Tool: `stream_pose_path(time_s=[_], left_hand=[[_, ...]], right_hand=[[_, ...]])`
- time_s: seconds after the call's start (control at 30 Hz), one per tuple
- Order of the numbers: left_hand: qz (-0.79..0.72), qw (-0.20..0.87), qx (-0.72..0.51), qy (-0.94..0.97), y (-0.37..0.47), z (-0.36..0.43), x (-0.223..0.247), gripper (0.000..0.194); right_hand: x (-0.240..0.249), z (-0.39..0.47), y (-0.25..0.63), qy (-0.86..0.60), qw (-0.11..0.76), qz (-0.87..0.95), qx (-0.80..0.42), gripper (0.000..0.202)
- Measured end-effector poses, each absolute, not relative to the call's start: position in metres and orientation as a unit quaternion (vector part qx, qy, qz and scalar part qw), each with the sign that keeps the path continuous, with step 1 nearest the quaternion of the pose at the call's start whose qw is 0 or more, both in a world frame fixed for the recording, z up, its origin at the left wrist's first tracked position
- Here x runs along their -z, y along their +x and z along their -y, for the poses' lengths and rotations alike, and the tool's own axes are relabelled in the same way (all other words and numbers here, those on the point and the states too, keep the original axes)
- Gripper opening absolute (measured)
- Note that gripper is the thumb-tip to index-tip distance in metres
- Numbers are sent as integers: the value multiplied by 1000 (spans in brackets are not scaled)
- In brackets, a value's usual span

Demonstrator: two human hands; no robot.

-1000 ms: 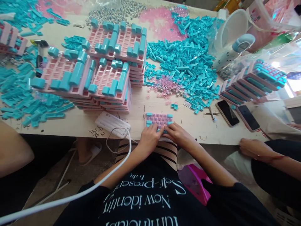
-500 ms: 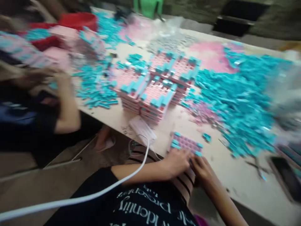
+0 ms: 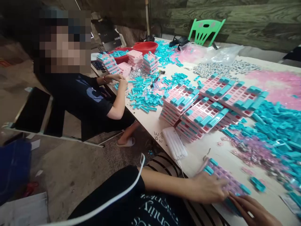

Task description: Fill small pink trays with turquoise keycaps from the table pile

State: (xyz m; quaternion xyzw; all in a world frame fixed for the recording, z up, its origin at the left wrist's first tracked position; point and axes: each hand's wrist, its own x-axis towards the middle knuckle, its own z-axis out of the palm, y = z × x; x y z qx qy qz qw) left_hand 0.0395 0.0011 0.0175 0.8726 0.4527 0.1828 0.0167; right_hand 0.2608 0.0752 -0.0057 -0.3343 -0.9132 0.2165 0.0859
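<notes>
A pink-purple plastic grid panel (image 3: 231,181) with teal pieces along its edges lies at the front edge of the table, partly covered by my hands. My left hand (image 3: 208,187) is blurred and closes over the panel's near side, its fingers pointing right. At the panel's near right corner is my right hand (image 3: 255,209), with fingers pressed together; what is between them is hidden. A loose teal piece (image 3: 258,184) lies just beyond the panel's right end.
Stacks of pink grid panels (image 3: 199,114) with teal pieces stand ahead, beside a white power bank-like block (image 3: 175,142) with cables. A heap of teal pieces (image 3: 279,128) spreads to the right. A co-worker (image 3: 94,94) sits at left near red basins (image 3: 145,47). Behind is a green chair (image 3: 207,29).
My view has swung left, showing more of the co-worker and floor. The panel and my hands now sit lower and farther right in view, with both hands still at the panel.
</notes>
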Motion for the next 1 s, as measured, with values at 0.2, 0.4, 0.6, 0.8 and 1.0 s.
stream_pose_path(time_s=[0.2,0.4,0.6,0.8,1.0], left_hand=[[-502,122,-202,832,39,-11,-14,32],[-574,179,-221,768,46,-12,-17,33],[-551,176,-240,780,47,-14,-8,27],[-528,174,-262,789,43,-18,-1,28],[-496,162,-291,802,41,-17,2,28]], right_hand=[[-9,-95,234,-380,-3,876,-298,49],[-44,-100,209,-322,-70,899,-289,44],[-54,-99,206,-328,-101,890,-301,30],[-56,-100,205,-345,-117,874,-322,25],[-52,-104,203,-366,-134,864,-318,19]])
